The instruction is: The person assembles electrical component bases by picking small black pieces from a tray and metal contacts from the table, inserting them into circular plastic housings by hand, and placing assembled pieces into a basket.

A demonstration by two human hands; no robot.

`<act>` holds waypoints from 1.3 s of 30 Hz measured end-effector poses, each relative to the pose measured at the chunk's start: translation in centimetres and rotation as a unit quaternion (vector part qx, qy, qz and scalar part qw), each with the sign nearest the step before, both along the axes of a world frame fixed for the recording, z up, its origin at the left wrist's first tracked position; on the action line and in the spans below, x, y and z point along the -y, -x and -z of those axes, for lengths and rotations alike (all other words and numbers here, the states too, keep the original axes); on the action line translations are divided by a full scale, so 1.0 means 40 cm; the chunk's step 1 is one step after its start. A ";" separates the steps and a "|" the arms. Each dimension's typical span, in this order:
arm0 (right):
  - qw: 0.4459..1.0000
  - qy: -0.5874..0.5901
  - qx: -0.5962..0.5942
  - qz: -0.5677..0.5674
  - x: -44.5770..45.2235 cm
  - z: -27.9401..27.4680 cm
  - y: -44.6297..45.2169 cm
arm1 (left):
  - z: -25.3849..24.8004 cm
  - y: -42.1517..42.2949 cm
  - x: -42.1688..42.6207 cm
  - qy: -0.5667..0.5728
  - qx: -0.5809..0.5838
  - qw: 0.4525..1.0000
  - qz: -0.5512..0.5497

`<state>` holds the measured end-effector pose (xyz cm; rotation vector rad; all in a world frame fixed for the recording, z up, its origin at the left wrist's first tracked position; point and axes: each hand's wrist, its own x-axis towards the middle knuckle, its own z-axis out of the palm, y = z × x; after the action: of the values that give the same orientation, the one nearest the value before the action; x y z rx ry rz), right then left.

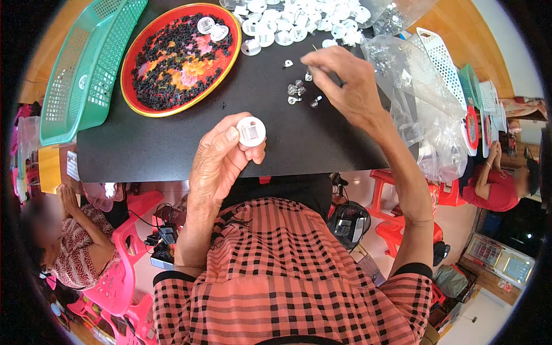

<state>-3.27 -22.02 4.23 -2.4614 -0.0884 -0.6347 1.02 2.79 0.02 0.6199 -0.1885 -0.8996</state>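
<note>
My left hand (221, 150) is closed on a round white plastic disc (251, 131), pinched between thumb and fingers near the table's front edge. The disc's recessed side, with a squarish part in it, faces up. My right hand (345, 80) hovers over the table with its fingers curled together. A thin pointed tip (314, 47) shows beside those fingers, but what they hold is mostly hidden. Below and left of that hand lie several small shiny metal pieces (296, 88). One more small piece (288, 64) lies farther back.
A red tray (127, 86) holds many tiny black parts and a few white discs. White discs (282, 26) are heaped at the back. A green basket (75, 75) stands left; clear plastic bags (440, 152) lie right. Other people sit at left (86, 241) and right (494, 184).
</note>
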 end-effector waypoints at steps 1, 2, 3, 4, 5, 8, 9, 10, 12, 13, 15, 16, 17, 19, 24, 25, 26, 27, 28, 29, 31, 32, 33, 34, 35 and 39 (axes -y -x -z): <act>0.998 0.059 0.009 -0.032 0.011 0.001 -0.019 | 0.001 0.000 0.000 -0.003 -0.003 1.000 0.000; 0.998 0.060 0.009 -0.032 0.023 0.004 -0.039 | 0.000 0.000 0.000 -0.002 -0.002 1.000 0.000; 0.994 0.092 0.004 -0.062 0.035 0.007 -0.058 | -0.001 0.001 -0.001 0.000 -0.005 1.000 -0.002; 0.988 0.125 -0.003 -0.092 0.042 0.009 -0.072 | -0.002 0.001 0.000 0.001 -0.007 1.000 -0.004; 0.986 0.132 -0.011 -0.104 0.044 0.011 -0.083 | -0.003 0.000 0.001 0.003 -0.006 1.000 -0.005; 0.979 0.136 -0.047 -0.143 0.033 0.007 -0.105 | -0.002 0.000 0.002 0.004 -0.011 1.000 -0.001; 0.976 0.148 -0.041 -0.156 0.033 0.011 -0.111 | 0.000 0.000 0.002 0.007 -0.013 1.000 0.001; 0.975 0.148 -0.041 -0.158 0.032 0.015 -0.112 | 0.001 0.000 0.002 0.009 -0.014 1.000 0.004; 0.975 0.146 -0.064 -0.155 0.030 0.024 -0.115 | 0.001 0.000 0.001 0.009 -0.015 1.000 0.005; 0.977 0.134 -0.055 -0.156 0.031 0.030 -0.117 | 0.000 0.000 0.001 0.009 -0.016 1.000 0.007; 0.978 0.124 -0.044 -0.161 0.032 0.038 -0.122 | -0.002 0.000 0.002 0.013 -0.020 1.000 0.007; 0.979 0.113 -0.032 -0.165 0.033 0.038 -0.125 | -0.003 0.000 0.002 0.016 -0.023 1.000 0.009; 0.979 0.113 -0.031 -0.166 0.032 0.035 -0.125 | -0.002 -0.001 0.003 0.016 -0.022 1.000 0.008; 0.985 0.072 -0.064 -0.145 0.022 0.022 -0.121 | 0.006 -0.002 0.003 0.028 -0.032 0.999 0.012; 0.975 -0.123 -0.148 -0.114 -0.028 -0.022 -0.089 | -0.004 0.001 0.007 0.000 -0.013 1.000 0.000; 0.955 -0.212 -0.168 -0.124 -0.036 -0.025 -0.086 | -0.009 0.003 0.009 -0.032 -0.003 0.999 -0.010; 0.926 -0.300 -0.187 -0.133 -0.043 -0.028 -0.081 | -0.012 0.003 0.009 -0.032 -0.003 0.999 -0.012; 0.926 -0.300 -0.187 -0.134 -0.051 -0.034 -0.076 | -0.013 0.003 0.008 -0.028 -0.001 1.000 -0.012; 0.908 -0.339 -0.208 -0.135 -0.060 -0.040 -0.071 | -0.014 0.003 0.007 -0.024 0.001 1.000 -0.013; 0.887 -0.377 -0.230 -0.137 -0.068 -0.044 -0.066 | -0.011 0.002 0.006 -0.025 0.001 1.000 -0.014; 0.873 -0.390 -0.254 -0.144 -0.079 -0.039 -0.058 | -0.005 0.000 0.002 0.022 -0.007 1.000 -0.009; 0.869 -0.391 -0.258 -0.160 -0.082 -0.033 -0.055 | -0.007 -0.001 0.002 0.021 -0.006 1.000 -0.012; 0.866 -0.391 -0.265 -0.163 -0.091 -0.035 -0.051 | -0.010 0.001 0.004 0.027 -0.007 0.999 -0.017; 0.866 -0.391 -0.266 -0.164 -0.094 -0.034 -0.049 | -0.012 0.002 0.004 0.034 -0.009 0.999 -0.022; 0.860 -0.395 -0.274 -0.172 -0.096 -0.033 -0.048 | -0.011 0.002 0.004 0.034 -0.009 0.999 -0.022; 0.847 -0.417 -0.286 -0.163 -0.093 -0.034 -0.047 | -0.005 0.000 0.004 0.034 -0.016 0.999 -0.023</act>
<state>-1.40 -18.29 5.59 -1.6216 0.0118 0.2173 1.01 2.63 0.22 0.5442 -0.1739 -0.8554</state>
